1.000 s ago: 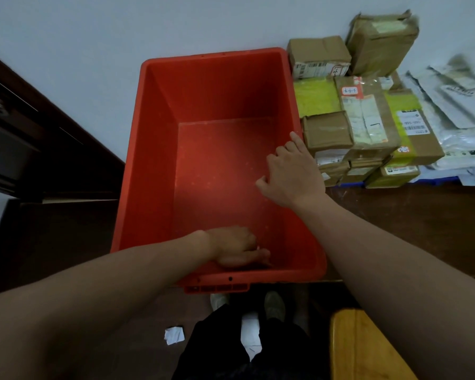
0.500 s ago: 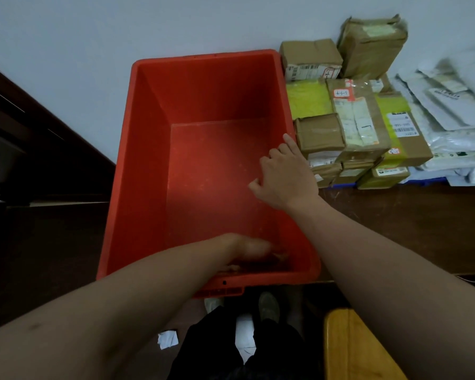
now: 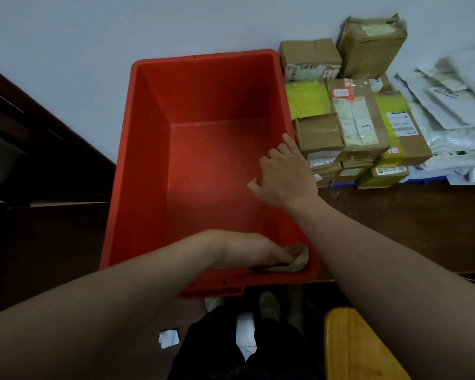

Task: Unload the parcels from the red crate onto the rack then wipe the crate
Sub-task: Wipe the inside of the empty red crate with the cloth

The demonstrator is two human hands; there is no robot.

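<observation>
No parcels remain in the red crate (image 3: 209, 171), so the unloading part is done and I am in the wiping part. A second ago my left hand (image 3: 247, 252) was near the middle of the front wall; now it has slid to the front right corner, and the crumpled beige cloth (image 3: 298, 257) shows beyond my fingers. I judge that the front edge of the floor is nearly covered, while the back and the side walls are still to do. The fingers of this hand are closed over the cloth and press it down into the corner.

My right hand (image 3: 283, 176) rests on the right rim of the crate, about where it was before, with fingers spread open and holding nothing; it only steadies the crate.

Inside the crate I see just the bare red floor with some pale specks, so more wiping seems needed. The crate stands on a dark wooden surface (image 3: 395, 226) against the wall. Just beside its right wall lie the stacked cardboard parcels (image 3: 348, 124), and further right some white mailer bags (image 3: 455, 111).
</observation>
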